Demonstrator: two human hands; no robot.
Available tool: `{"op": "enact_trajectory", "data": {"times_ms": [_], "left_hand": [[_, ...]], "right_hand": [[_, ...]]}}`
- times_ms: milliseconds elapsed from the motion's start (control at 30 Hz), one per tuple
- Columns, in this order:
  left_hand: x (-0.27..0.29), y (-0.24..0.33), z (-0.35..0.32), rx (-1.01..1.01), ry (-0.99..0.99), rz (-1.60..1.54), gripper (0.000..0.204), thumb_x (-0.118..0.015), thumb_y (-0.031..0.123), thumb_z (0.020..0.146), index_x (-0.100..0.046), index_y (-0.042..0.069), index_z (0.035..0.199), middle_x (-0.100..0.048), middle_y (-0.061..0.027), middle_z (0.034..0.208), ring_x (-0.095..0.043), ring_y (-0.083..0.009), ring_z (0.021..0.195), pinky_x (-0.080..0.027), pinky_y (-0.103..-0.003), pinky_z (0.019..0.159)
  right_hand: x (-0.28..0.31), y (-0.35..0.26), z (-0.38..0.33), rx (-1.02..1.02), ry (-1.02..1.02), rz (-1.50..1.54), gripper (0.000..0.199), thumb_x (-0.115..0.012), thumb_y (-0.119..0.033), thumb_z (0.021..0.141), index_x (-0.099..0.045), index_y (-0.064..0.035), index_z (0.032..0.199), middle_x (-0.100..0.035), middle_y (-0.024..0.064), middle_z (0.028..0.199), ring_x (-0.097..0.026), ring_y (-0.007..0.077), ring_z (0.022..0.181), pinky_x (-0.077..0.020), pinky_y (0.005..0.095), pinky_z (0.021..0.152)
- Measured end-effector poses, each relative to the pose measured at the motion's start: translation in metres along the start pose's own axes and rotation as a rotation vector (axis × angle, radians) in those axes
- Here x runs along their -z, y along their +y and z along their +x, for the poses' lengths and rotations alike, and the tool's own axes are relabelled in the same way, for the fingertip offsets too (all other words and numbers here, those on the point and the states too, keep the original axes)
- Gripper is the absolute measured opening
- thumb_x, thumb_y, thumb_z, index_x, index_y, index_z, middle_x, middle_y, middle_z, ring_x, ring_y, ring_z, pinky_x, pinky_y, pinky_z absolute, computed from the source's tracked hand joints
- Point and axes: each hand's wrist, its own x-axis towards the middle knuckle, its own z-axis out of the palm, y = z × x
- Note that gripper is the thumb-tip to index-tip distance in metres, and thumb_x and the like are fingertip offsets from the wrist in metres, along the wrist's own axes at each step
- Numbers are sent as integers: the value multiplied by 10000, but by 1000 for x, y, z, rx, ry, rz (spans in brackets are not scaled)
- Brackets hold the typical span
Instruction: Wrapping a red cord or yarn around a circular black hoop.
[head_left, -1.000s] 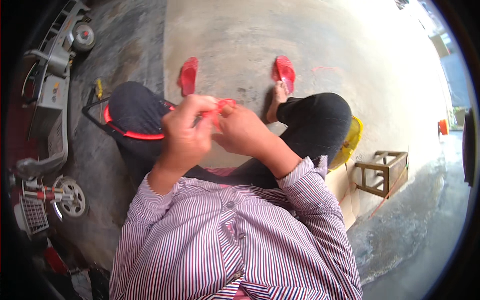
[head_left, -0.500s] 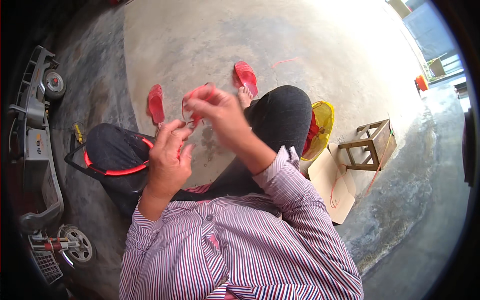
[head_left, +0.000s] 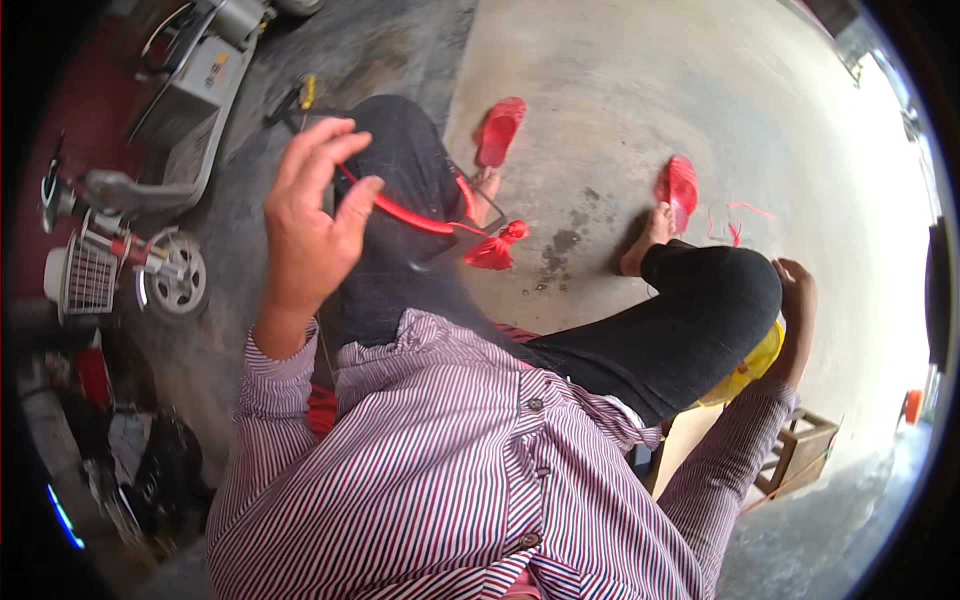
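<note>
My left hand is raised over my left thigh, fingers and thumb apart. Beside its thumb runs a curved red tube, part of a dark frame around my left knee. A small red bundle, knotted at one end and flared at the other, lies at the tube's end. Past my right knee, my right hand reaches down close to a yellow bag. The knee covers most of its fingers, so what they hold is hidden.
Red slippers, one on the left and one on the right, lie by my bare feet. Red strands are on the concrete floor. A wooden stool stands at right, a scooter with a basket at left.
My hands have parted: the left is over the left thigh, the right has gone down beside the right knee. The red bundle now shows at the tube. The view has swung left.
</note>
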Motion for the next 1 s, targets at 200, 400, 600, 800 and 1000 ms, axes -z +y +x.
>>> {"op": "enact_trajectory", "data": {"times_ms": [200, 400, 600, 800, 1000], "left_hand": [[19, -60, -27, 269, 161, -11, 332, -686, 92, 824, -628, 23, 1144, -602, -141, 1213, -569, -290, 1135, -431, -379, 971], [3, -53, -40, 80, 155, 219, 428, -702, 148, 793, -591, 21, 1187, -553, -169, 1273, -505, -372, 1187, -396, -446, 1012], [-33, -39, -29, -82, -183, 46, 391, -702, 187, 785, -619, 20, 1129, -556, -167, 1269, -488, -353, 1229, -365, -456, 1051], [-52, -48, -56, -80, -316, 146, 395, -552, 213, 867, -577, 20, 1210, -504, -167, 1359, -445, -360, 1279, -280, -500, 1099], [-56, -47, -81, 15, -281, 211, 520, -565, 213, 836, -516, 48, 1326, -404, -148, 1477, -371, -329, 1358, -242, -510, 1106]], "right_hand": [[2, -14, -6, -130, 208, 611, 452, -690, -360, 903, -660, 3, 1173, -698, 72, 924, -622, 130, 843, -494, 278, 782], [75, -160, -21, 221, 85, 851, 427, -667, -284, 914, -636, 46, 1183, -678, 120, 1072, -644, 196, 943, -490, 299, 853], [15, -279, 9, 323, -188, 993, 467, -632, -344, 899, -619, -36, 1250, -681, 91, 1110, -607, 202, 1057, -450, 300, 838], [-206, -273, 19, 21, -494, 859, 851, -688, -588, 800, -461, -26, 1398, -545, 201, 1331, -499, 309, 1243, -425, 436, 954], [-196, -303, -44, -128, -952, 973, 1015, -703, -619, 759, -295, -48, 1493, -401, 203, 1468, -395, 342, 1349, -288, 554, 1072]]}}
